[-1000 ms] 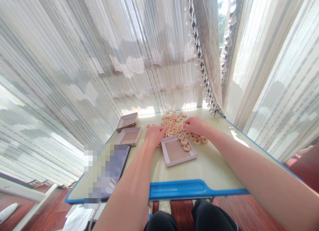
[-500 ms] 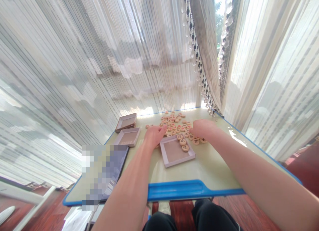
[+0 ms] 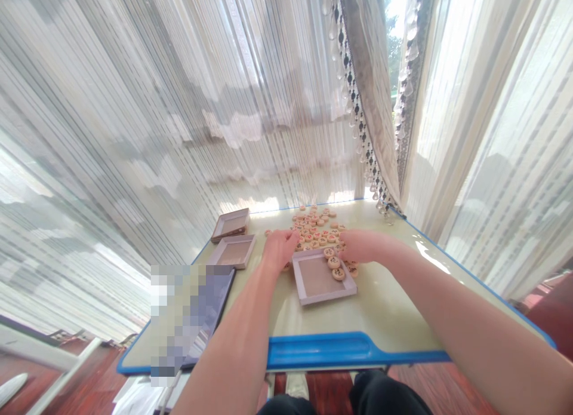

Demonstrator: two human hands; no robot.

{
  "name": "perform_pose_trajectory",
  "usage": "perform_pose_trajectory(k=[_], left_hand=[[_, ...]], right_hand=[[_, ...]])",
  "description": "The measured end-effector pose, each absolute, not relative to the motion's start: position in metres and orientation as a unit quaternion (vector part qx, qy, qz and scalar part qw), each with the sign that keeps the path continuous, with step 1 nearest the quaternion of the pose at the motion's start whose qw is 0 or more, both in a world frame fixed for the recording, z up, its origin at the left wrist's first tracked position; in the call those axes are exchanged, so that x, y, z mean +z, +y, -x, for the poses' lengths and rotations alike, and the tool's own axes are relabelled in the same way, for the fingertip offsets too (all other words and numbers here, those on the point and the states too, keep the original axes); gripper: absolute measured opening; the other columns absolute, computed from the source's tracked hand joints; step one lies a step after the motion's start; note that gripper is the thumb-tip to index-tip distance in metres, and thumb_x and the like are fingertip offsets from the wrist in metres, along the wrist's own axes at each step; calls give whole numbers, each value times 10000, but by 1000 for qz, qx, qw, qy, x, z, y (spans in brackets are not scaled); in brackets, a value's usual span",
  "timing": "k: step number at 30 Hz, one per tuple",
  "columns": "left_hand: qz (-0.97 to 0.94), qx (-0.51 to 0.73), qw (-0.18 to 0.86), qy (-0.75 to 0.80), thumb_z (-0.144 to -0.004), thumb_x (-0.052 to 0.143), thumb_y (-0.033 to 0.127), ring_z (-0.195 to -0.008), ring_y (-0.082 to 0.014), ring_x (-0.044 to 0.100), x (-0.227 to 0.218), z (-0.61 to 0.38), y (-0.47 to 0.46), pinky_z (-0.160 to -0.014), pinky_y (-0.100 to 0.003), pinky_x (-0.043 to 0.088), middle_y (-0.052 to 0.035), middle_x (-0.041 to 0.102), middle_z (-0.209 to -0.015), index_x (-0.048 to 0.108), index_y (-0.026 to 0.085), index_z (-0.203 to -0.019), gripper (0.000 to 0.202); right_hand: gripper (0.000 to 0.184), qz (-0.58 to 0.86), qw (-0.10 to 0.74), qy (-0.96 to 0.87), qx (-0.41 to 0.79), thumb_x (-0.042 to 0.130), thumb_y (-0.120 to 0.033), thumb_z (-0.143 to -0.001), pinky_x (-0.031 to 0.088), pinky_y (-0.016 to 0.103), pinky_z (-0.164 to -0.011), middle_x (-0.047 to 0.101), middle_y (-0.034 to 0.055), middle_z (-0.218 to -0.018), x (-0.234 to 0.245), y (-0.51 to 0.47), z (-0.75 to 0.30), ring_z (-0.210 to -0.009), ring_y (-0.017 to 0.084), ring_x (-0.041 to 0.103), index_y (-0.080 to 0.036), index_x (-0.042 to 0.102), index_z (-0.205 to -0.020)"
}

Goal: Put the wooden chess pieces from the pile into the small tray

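Round wooden xiangqi pieces (image 3: 316,230) with red and black characters lie in a loose spread at the table's far middle. In front of them is a shallow box tray (image 3: 320,279), with several pieces in a row along its right side, the nearest being a black-marked piece (image 3: 338,274). My left hand (image 3: 280,248) is at the tray's far left corner, fingers curled together by the pieces; what they hold, if anything, is hidden. At the tray's far right corner, my right hand (image 3: 362,246) has its fingers bent down among pieces and covers some of them.
Two more shallow boxes, an upper one (image 3: 230,223) and a nearer one (image 3: 233,251), sit at the left. A dark flat panel (image 3: 215,301), partly pixelated, lies before them. The table (image 3: 394,319) has a blue rim; a curtain (image 3: 268,104) hangs behind it.
My right hand has moved left and nearer, toward the tray's right side, now covering pieces visible before. My left hand stays by the tray's corner. The whole view has shifted slightly.
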State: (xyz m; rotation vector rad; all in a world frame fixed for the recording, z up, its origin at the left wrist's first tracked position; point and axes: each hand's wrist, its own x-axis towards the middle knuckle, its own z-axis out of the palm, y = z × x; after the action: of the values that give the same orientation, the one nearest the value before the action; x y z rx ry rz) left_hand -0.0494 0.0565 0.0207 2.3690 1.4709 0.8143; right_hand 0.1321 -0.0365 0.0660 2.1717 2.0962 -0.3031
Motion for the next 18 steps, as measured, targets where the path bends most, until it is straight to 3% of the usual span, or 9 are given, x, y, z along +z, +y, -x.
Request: perform_pose_trajectory(k=[7, 12, 18], left_hand=[[-801, 299, 109, 508, -846, 333, 450, -520, -129, 476, 17, 52, 59, -530, -248, 304, -13, 552, -509, 654, 156, -648, 478], [-823, 291, 74, 482, -847, 342, 406, -541, -126, 478, 17, 51, 57, -591, -247, 330, -12, 536, -493, 569, 162, -517, 469], [-808, 275, 60, 518, -851, 329, 406, -601, -159, 541, 19, 52, 56, -619, -258, 365, -42, 601, -549, 597, 168, -562, 461]], right_hand=[[330, -706, 47, 697, -116, 509, -280, -729, 447, 329, -629, 619, 165, -1081, 60, -39, -132, -912, 295, 587, -125, 638, -990], [337, -708, 44, 696, -114, 486, -337, -759, 443, 324, -618, 642, 148, -1039, 60, -36, -133, -873, 283, 600, -140, 639, -986], [236, -722, 17, 687, -83, 481, -180, -770, 450, 293, -621, 687, 128, -902, 63, -33, -133, -798, 245, 636, -141, 682, -887]])
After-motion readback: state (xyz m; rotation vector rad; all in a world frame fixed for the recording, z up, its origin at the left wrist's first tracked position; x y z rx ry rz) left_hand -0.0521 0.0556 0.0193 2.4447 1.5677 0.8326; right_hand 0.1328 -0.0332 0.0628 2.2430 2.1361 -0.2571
